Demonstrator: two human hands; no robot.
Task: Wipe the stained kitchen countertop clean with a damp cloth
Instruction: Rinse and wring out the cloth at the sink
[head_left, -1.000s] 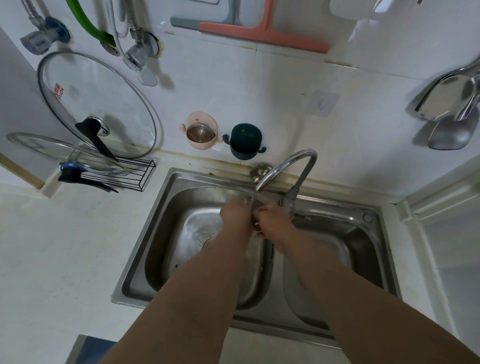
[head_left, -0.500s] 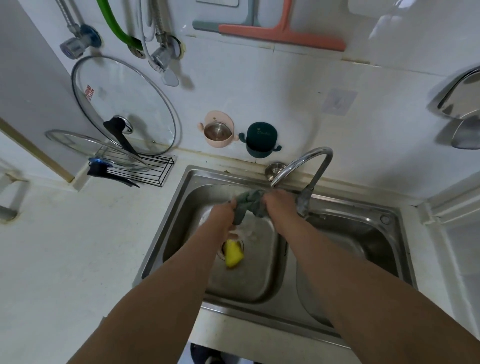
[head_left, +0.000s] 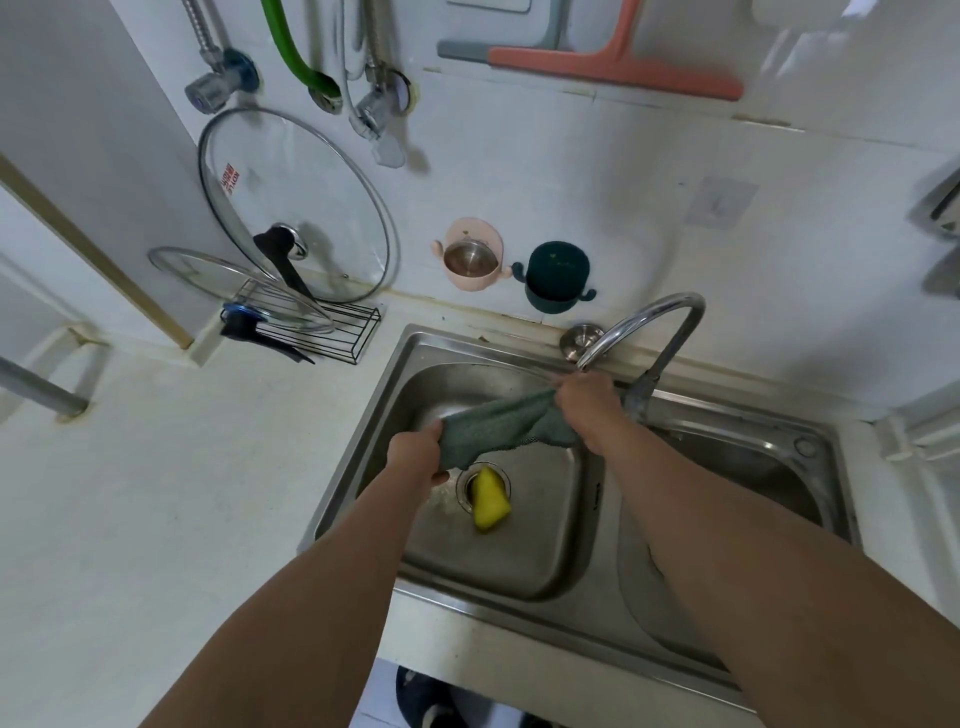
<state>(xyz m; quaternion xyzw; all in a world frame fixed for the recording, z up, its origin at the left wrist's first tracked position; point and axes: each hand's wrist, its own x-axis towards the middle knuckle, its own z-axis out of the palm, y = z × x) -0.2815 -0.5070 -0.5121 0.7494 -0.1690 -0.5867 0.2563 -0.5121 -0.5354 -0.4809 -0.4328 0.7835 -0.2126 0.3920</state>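
Cloth: grey-green, woven, stretched out flat in the air over the left basin of the sink, just below the spout of the tap.
Left hand: grasping the near left end of the cloth, fingers curled round it.
Right hand: grasping the far right end, bunched in the fist, close under the spout.
Sponge: yellow, lying on the drain at the bottom of the left basin, beneath the cloth.
Sink: double, stainless steel, set into the countertop.
Countertop: pale, speckled, with faint marks; dark grime along the seam where it meets the wall behind the sink.
Wire rack: black, on the countertop left of the sink, holding two glass lids.
Wall: white tiles. Fixed to it, a pink cup holder and a dark green one side by side above the sink; a coral squeegee higher up; valves and hoses, one green, at upper left.
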